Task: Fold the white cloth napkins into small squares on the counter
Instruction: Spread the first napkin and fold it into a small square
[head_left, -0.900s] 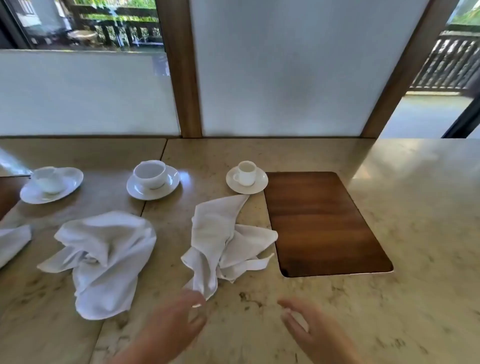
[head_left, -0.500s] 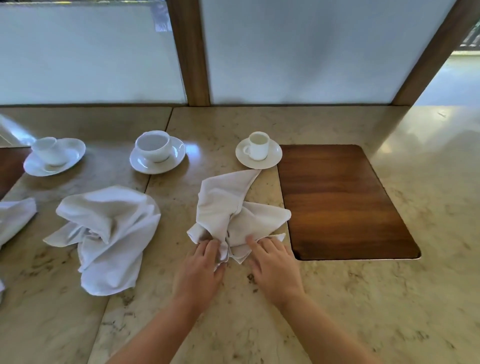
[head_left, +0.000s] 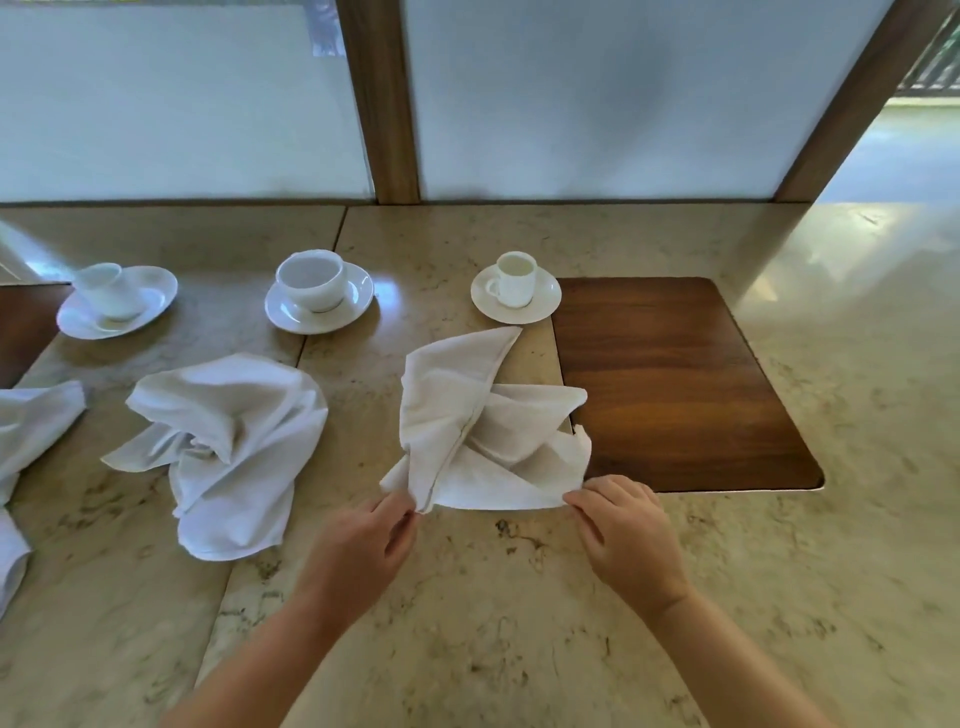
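Bare tabletop (head_left: 519, 597) extends on the near side of the rumpled napkin (head_left: 483, 431) and to the right beyond the wooden inlay (head_left: 675, 384). Behind the napkin stands a small cup on saucer (head_left: 516, 288); to its left lie a crumpled napkin (head_left: 228, 447) and a larger cup on saucer (head_left: 318, 293).

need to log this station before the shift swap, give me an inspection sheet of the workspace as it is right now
surface: beige stone counter, seamed, with a wooden inset panel at right
job's things: crumpled napkin in the middle, its right edge lapping the panel; second crumpled napkin to its left; a third napkin cut off at the left edge; none folded yet
clutter: three white cups on saucers along the back
grippers: left hand and right hand each pinch a near corner of the middle napkin
cables: nothing seen
surroundings: frosted panes in wooden frames behind the counter
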